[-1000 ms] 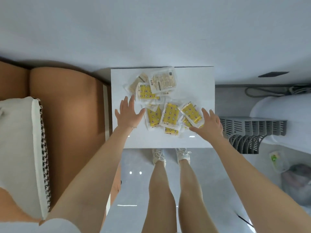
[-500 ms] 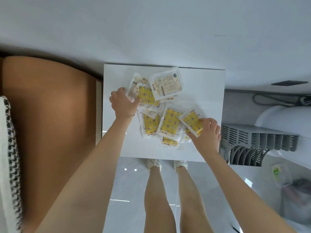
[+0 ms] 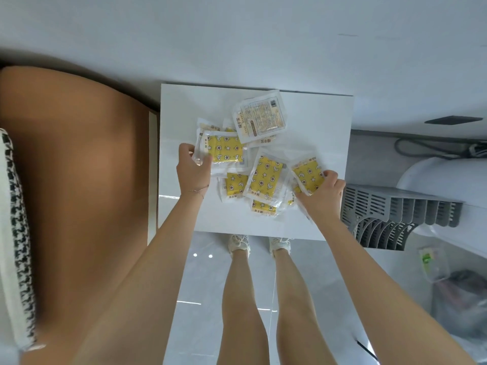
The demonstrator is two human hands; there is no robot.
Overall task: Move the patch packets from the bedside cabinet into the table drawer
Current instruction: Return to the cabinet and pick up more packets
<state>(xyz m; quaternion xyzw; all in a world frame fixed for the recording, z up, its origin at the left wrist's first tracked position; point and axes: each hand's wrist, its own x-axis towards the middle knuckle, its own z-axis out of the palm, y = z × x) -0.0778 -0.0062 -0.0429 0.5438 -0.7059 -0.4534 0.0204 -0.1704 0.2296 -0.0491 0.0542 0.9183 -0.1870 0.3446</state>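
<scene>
Gathering patch packets (image 3: 264,177) on the bedside cabinet (image 3: 316,119), pinching one in the left hand's (image 3: 193,173) fingers (image 3: 185,150), another in the right hand's (image 3: 325,194) fingers (image 3: 331,175); likely next: bunching the rest, then lifting.

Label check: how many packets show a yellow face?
5 yellow packets: one pinched by left hand, one by right hand, one mid-pile, one to its left, one poking out below. More may be hidden.

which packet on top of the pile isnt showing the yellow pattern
The farthest packet, at the back of the pile: its face is pale cream with printed text, while the others on top show yellow star-and-moon print.
</scene>
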